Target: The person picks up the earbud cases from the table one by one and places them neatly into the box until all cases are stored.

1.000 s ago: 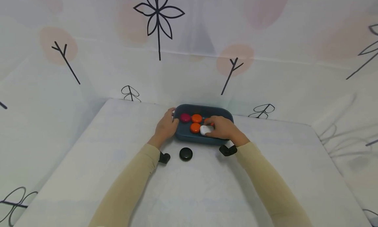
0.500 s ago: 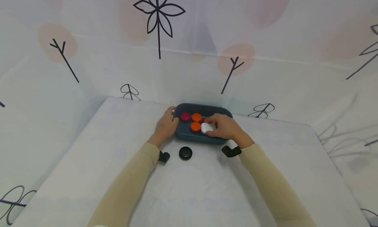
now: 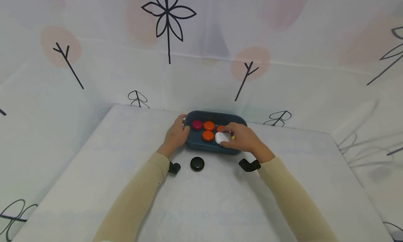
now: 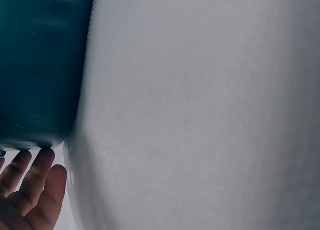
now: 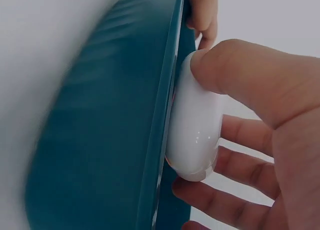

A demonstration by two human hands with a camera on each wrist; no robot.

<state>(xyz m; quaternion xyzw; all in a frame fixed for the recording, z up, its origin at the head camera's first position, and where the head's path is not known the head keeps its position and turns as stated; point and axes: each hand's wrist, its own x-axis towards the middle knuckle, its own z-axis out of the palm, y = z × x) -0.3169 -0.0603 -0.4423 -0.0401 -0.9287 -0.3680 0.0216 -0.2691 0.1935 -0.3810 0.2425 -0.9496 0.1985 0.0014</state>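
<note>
A dark blue tray [image 3: 212, 148] stands near the table's back edge. My left hand [image 3: 176, 133] holds its left end, fingers [image 4: 37, 177] against the outer wall and thumb at the rim. Between thumb and fingers, my right hand [image 3: 245, 137] grips a glossy white rounded piece [image 5: 196, 125], over the tray's front right part. Inside the tray lie a magenta disc [image 3: 197, 125] and orange discs [image 3: 207, 136], one partly behind the right fingers. A bit of yellow [image 3: 233, 137] shows beneath the right hand, mostly hidden.
On the white table [image 3: 201, 207], a glossy black disc [image 3: 197, 163] lies just in front of the tray, between the two wrists. A white patterned cloth [image 3: 201, 84] hangs right behind the tray and along both sides.
My right hand has shifted slightly to the right with the white piece, and a bit of yellow now shows under it. The left hand and tray stay in place.
</note>
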